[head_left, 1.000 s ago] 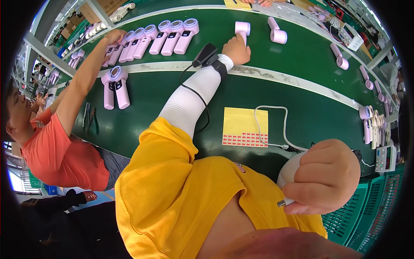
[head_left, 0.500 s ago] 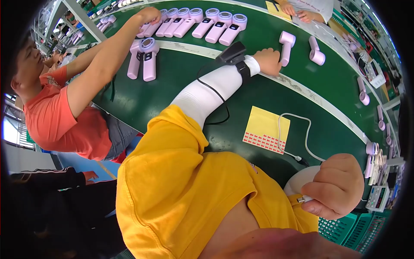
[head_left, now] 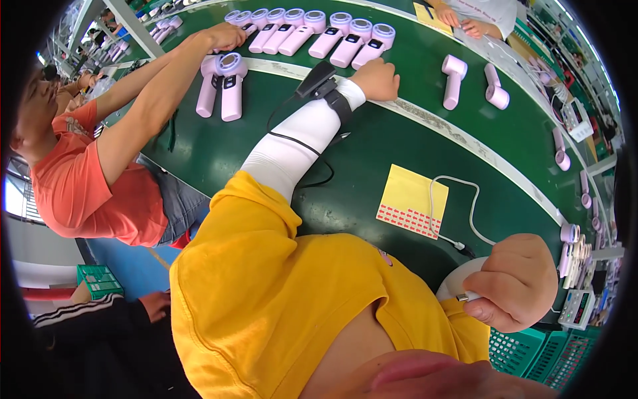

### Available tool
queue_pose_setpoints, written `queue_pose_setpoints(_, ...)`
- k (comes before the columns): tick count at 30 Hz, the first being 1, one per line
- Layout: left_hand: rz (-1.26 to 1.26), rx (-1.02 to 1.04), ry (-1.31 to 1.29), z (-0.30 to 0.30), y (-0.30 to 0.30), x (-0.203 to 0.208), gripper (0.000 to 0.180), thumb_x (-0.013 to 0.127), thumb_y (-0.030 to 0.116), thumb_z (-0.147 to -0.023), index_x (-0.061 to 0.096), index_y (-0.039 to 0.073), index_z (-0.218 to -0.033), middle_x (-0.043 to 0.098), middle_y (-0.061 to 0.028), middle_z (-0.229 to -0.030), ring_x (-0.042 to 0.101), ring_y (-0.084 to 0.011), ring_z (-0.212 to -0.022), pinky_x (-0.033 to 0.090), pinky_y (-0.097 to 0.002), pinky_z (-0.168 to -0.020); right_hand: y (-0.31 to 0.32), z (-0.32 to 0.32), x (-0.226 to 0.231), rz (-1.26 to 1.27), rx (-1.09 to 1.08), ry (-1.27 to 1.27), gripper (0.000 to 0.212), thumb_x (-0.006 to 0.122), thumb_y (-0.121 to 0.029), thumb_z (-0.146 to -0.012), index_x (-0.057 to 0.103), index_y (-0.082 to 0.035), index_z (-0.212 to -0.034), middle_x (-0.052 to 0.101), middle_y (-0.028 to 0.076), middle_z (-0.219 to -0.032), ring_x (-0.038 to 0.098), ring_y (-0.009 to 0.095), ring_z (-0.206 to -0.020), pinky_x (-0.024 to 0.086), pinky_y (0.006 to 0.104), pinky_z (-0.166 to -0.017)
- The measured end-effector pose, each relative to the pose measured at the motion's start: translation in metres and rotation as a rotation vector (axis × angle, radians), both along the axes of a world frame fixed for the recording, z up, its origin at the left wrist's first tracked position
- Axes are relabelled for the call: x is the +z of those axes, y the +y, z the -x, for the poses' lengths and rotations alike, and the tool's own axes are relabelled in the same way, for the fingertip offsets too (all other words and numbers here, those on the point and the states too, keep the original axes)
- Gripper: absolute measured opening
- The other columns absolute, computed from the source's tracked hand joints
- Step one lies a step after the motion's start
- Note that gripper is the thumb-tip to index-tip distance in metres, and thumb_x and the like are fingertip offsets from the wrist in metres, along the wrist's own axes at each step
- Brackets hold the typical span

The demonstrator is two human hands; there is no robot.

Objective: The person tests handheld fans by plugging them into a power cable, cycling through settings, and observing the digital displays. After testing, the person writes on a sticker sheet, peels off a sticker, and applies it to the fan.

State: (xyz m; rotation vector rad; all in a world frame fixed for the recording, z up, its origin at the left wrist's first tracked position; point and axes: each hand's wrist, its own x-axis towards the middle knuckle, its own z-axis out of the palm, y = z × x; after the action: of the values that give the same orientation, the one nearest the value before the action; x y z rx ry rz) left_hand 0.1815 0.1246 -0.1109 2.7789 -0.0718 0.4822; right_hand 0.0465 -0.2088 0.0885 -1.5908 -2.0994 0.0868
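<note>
My left hand (head_left: 375,81) is stretched out over the far side of the green table, at the handle end of a pink handheld fan (head_left: 374,48), the rightmost of a row. Its thumb stands apart, but the other fingers are mostly hidden, so a grip cannot be made out. Closed near my body, my right hand (head_left: 515,282) holds a white cable plug (head_left: 468,296) with its metal tip sticking out. Between the hands lies a yellow sheet (head_left: 413,193) with red arrow stickers, crossed by a white cable (head_left: 476,199). Strapped to my left wrist is a black device (head_left: 318,81).
At left, a co-worker in an orange shirt (head_left: 86,176) reaches to the fan row. Two fans (head_left: 231,93) lie nearer. More fans (head_left: 454,83) lie along the belt to the right. Green baskets (head_left: 518,349) stand lower right; a person in black sleeves (head_left: 113,319) is lower left.
My left hand has moved left, from beside a single fan to the right end of the row. The right hand keeps its hold on the plug. The co-worker's arms have shifted along the fans.
</note>
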Motion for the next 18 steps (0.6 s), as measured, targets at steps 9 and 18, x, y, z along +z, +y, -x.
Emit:
queue_pose_setpoints(9, 0.017, 0.235, -0.08, 0.001, -0.007, 0.007, 0.033, 0.052, 0.027, -0.086, 0.061, -0.003, -0.094, 0.055, -0.0224, -0.102, 0.053, -0.0372, -0.103, 0.043, -0.049, -0.086, 0.001, 0.003, 0.0, -0.019, -0.015, 0.001, 0.023, 0.071, -0.023, -0.078, 0.062, -0.003, -0.074, 0.044, 0.002, -0.056, 0.044, 0.016, -0.041, 0.032, 0.0286, -0.037)
queue_pose_setpoints(18, -0.248, 0.476, -0.035, -0.024, -0.006, -0.001, 0.049, 0.051, 0.04, -0.085, 0.057, 0.0, -0.113, 0.051, -0.0174, -0.121, 0.046, -0.0362, -0.116, 0.037, -0.0605, -0.09, 0.002, 0.001, 0.0, -0.044, -0.027, -0.012, 0.022, 0.072, -0.023, -0.075, 0.061, -0.003, -0.073, 0.045, 0.002, -0.057, 0.045, 0.015, -0.042, 0.032, 0.0281, -0.037)
